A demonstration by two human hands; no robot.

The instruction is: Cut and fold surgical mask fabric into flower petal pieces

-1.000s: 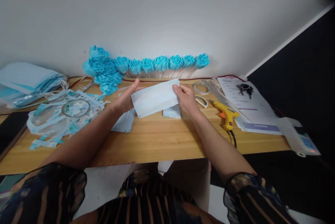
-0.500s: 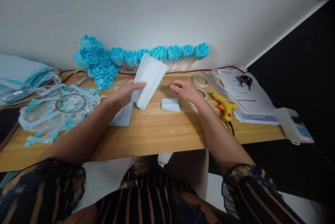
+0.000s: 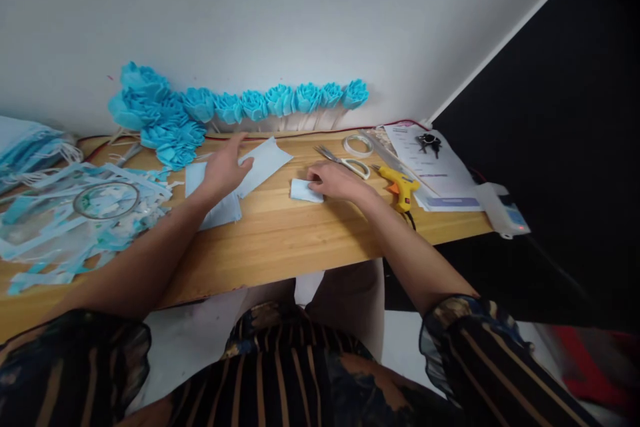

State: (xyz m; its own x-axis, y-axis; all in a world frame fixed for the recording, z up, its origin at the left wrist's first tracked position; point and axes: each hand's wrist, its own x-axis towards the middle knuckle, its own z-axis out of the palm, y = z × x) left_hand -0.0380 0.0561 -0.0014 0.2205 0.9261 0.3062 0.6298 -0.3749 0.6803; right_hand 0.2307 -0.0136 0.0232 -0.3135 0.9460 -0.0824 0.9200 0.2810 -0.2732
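Observation:
My left hand [image 3: 223,167] lies flat with its fingers stretched out on a pale blue mask sheet [image 3: 265,164], pressing it onto the wooden table [image 3: 280,240]. More pale blue sheets [image 3: 217,210] lie under and beside that hand. My right hand [image 3: 336,180] rests on the table with curled fingers touching a small folded pale blue piece [image 3: 303,191]. Whether it grips the piece is not clear.
A row of blue folded flowers [image 3: 240,107] leans against the white wall. Cut mask scraps and a tape roll [image 3: 106,200] lie at the left. Scissors [image 3: 345,162], a tape ring [image 3: 358,144], a yellow glue gun [image 3: 399,186], papers with keys [image 3: 430,147] sit right.
My left hand has laid the sheet it held up down flat on the table. My right hand has moved down onto the small folded piece. The camera has turned to the right.

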